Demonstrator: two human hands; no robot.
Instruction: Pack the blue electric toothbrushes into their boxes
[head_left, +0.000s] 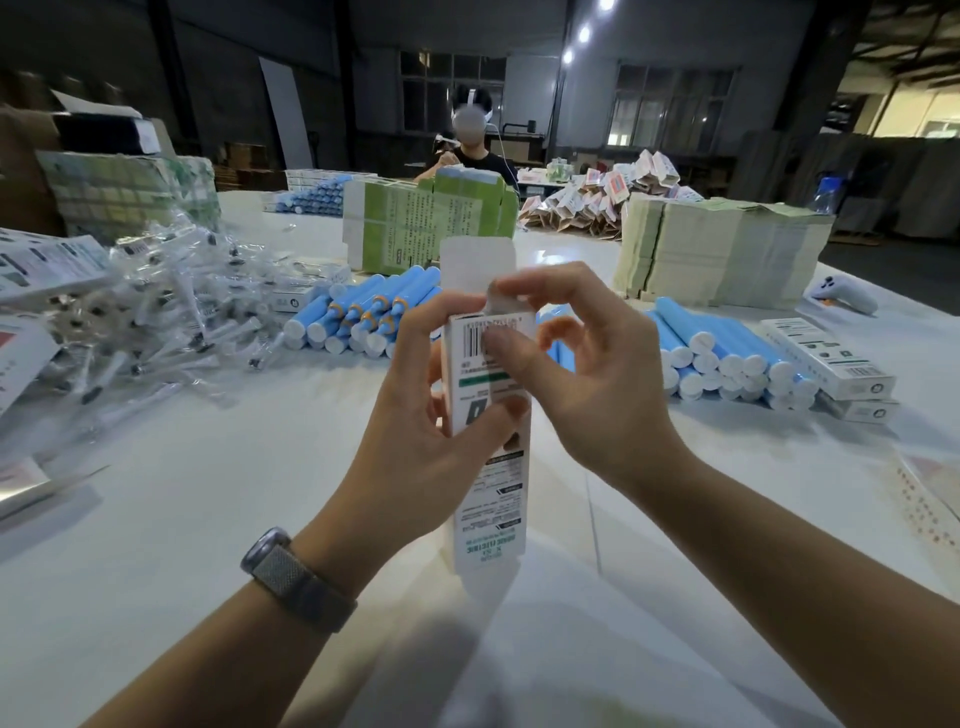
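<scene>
green cartons (415, 228), bagged brush heads (171, 312), controller (844, 293)

White table (208, 519); toothbrush piles (358, 322)

Dim warehouse hall: dark windows (670, 111), bright ceiling lights (584, 34), a long white table (156, 519)

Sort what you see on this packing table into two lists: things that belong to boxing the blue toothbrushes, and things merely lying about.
Belongs to the job:
- white toothbrush box, top flap open, held by left hand and right hand
- blue toothbrush handles
- finished boxes

Lying about:
- green flat cartons
- bagged brush heads
- white controller
</scene>
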